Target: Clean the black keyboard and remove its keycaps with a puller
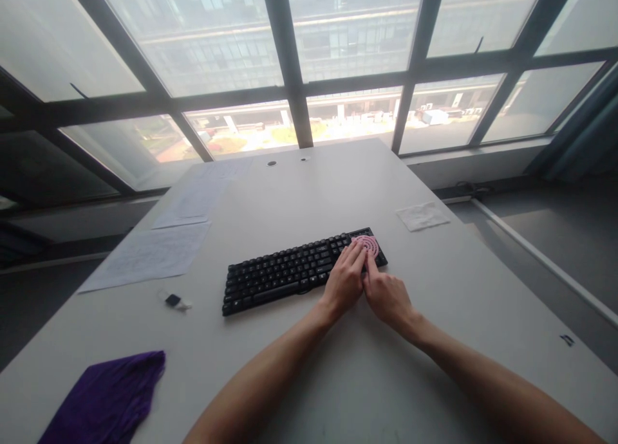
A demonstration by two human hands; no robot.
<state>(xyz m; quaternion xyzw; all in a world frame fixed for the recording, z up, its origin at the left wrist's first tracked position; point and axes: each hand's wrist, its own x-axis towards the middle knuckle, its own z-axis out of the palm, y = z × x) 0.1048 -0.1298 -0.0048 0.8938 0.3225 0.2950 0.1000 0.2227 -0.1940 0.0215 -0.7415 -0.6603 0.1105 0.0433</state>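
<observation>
Left fingers [354, 255] flat on pink piece [371, 244], right index [371, 262] at its edge, grip unclear.

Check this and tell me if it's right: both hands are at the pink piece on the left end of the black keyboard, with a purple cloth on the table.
Wrong end: the head view shows the left hand and right hand at the pink piece on the right end of the black keyboard. The purple cloth is on the table.
</observation>
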